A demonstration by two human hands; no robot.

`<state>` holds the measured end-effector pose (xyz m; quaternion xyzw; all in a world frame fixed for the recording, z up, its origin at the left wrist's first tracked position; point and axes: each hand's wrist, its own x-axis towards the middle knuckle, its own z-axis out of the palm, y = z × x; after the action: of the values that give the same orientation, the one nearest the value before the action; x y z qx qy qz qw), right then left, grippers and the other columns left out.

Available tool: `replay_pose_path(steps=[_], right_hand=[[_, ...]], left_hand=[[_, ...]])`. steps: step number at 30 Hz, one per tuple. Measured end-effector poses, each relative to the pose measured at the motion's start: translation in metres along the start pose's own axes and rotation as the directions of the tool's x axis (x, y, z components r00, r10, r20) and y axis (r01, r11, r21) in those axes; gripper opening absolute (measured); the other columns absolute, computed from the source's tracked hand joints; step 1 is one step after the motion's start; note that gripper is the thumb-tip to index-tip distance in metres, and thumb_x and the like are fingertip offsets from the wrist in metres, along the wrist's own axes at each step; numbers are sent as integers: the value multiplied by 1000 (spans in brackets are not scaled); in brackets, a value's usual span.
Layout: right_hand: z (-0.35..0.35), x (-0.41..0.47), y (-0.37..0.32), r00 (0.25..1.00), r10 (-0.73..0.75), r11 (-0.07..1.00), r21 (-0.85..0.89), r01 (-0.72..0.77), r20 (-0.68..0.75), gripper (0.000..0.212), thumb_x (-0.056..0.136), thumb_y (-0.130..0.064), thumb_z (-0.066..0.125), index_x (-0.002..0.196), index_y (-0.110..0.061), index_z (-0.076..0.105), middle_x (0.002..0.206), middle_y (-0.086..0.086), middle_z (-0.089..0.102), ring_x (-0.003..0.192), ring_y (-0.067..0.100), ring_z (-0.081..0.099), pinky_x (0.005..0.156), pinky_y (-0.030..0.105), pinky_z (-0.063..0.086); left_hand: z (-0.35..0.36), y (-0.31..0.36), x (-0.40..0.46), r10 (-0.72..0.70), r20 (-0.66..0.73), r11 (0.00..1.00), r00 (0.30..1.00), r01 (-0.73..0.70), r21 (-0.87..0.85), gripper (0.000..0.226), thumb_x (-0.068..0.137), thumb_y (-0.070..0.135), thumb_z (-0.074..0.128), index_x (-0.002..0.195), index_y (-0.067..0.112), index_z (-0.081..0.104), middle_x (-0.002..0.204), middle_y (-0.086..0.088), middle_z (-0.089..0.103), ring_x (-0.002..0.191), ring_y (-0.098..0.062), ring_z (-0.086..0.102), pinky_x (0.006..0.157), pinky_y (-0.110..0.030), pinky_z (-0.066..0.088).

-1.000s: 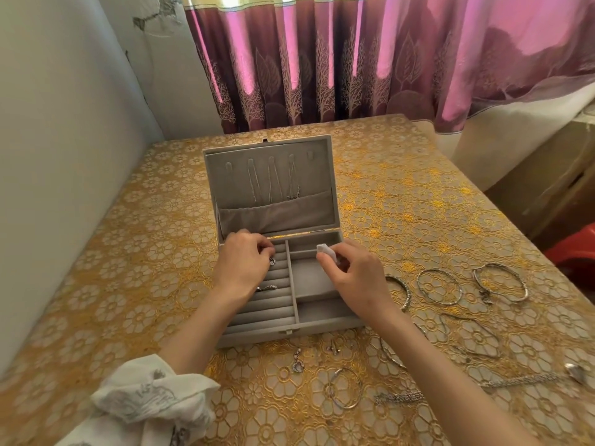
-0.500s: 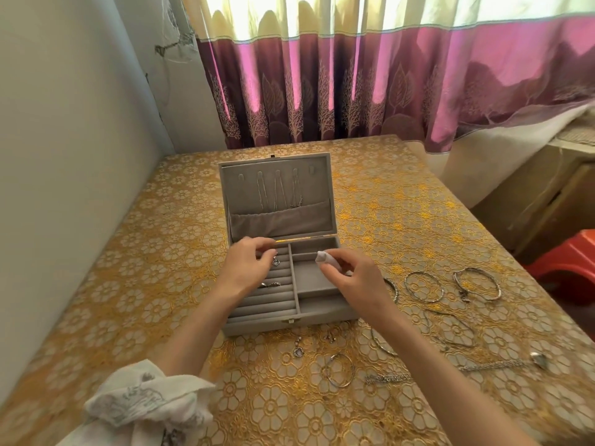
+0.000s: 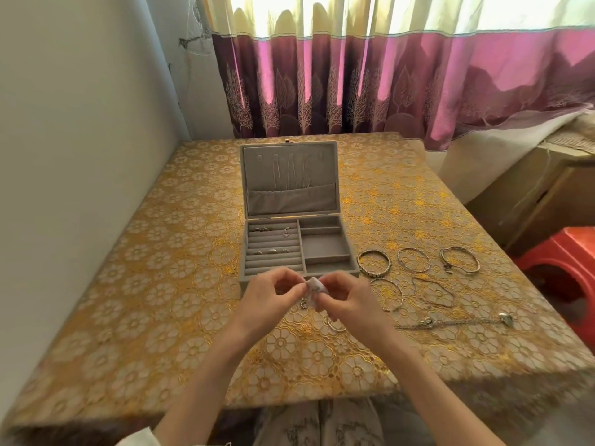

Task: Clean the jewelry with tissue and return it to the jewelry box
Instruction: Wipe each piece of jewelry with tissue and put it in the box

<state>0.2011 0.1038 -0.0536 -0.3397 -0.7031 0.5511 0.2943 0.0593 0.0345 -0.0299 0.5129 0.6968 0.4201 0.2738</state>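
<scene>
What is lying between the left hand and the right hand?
In the head view, the tissue sits between the left hand and right hand, pinched by both.

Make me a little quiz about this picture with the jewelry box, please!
1. True or false: the jewelry box lid is shut.
2. What do both hands pinch? A) tissue B) spoon C) key
3. On which side of the box do the bracelets lie on the table?

Key:
1. False; it stands open.
2. A; the left hand and right hand pinch the tissue.
3. Its right side.
</scene>
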Motion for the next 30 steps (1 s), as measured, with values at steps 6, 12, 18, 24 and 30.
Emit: replay_pose_path(steps=[6, 12, 18, 24, 30], right_hand=[[1, -18, -2, 993, 110, 986, 120, -114, 40, 4, 83, -10, 64, 86, -14, 64, 73, 1, 62, 62, 7, 53, 54, 20, 42], [4, -29, -7, 999, 24, 999, 35, -25, 33, 7, 82, -10, 66, 84, -17, 66, 69, -5, 61, 57, 0, 51, 53, 15, 40], [8, -36, -4, 999, -40, 998, -50, 39, -37, 8, 84, -18, 65, 92, -20, 65, 83, -4, 67, 73, 4, 62, 63, 21, 52], [10, -38, -2, 997, -60, 994, -99, 54, -51, 19, 82, -34, 64, 100, -26, 63, 94, -10, 67, 89, 5, 64, 76, 33, 56], [13, -40, -9, 1000, 2, 1000, 17, -2, 13, 13, 82, -29, 63, 94, -25, 65, 89, 0, 70, 81, 12, 67, 72, 31, 57]], left_hand=[[-5, -4, -17, -47, 34, 998, 998, 49, -50, 5, 85, 15, 64, 88, 16, 67, 79, 1, 68, 72, -5, 62, 65, -17, 51], [-5, -1, -32, -103, 102, 983, 989, 117, -141, 15, 84, 30, 64, 90, 17, 66, 80, 1, 66, 70, 2, 59, 60, -12, 45], [-7, -1, -38, -145, 63, 974, 987, 154, -167, 14, 82, 28, 67, 86, 15, 70, 74, 3, 65, 69, -3, 57, 60, -10, 44], [-9, 0, -37, -174, 61, 961, 983, 183, -209, 8, 80, 22, 69, 86, 17, 71, 76, 3, 69, 68, -3, 59, 59, -11, 45], [-10, 6, -41, -102, 144, 970, 984, 130, -205, 17, 83, 14, 66, 92, 27, 72, 81, 10, 73, 82, 2, 66, 69, -9, 49]])
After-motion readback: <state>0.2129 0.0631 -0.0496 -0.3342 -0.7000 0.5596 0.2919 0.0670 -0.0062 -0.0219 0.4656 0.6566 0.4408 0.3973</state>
